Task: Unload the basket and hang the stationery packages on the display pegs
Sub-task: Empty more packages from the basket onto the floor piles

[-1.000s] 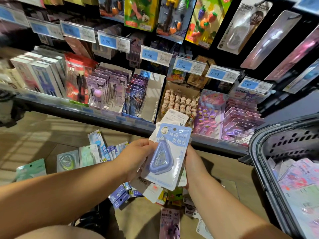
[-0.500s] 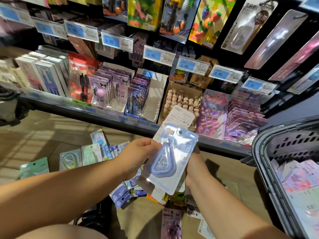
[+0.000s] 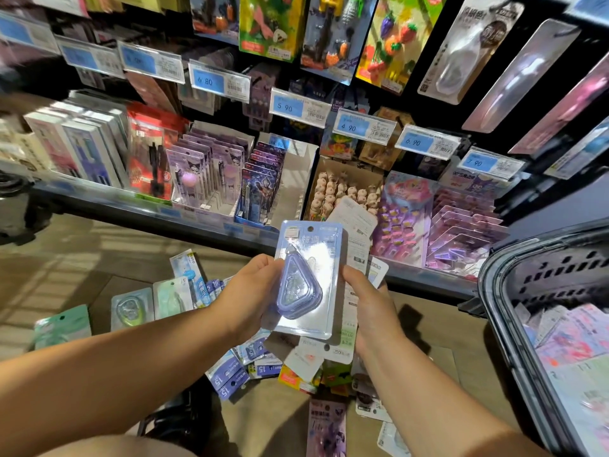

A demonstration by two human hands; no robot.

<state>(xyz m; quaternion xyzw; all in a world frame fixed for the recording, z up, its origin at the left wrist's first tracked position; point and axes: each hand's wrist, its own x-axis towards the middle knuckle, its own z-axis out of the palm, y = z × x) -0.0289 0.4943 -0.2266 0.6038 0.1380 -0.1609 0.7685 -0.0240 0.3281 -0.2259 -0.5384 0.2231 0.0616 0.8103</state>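
Before stocked display wall (image 3: 428, 110), basket (image 3: 560, 275) at right, part full; loose packs (image 3: 237, 367) strewn on floor (image 3: 99, 252). Left hand (image 3: 250, 291) and right hand (image 3: 369, 301) each pinch side edge of blue correction-tape package (image 3: 306, 282), upright mid-air, more cards (image 3: 354, 225) behind. Likely sorting; next needs matching peg, hang hole (image 3: 310, 229) threaded.

A clear blister pack (image 3: 308, 282) holding a purple triangular tape dispenser stands upright at centre frame — glare on its face, more carded packs (image 3: 354, 225) fanned behind. Loose packages (image 3: 260, 361) lie scattered below it; the dark basket (image 3: 560, 278), lower right, holds others.
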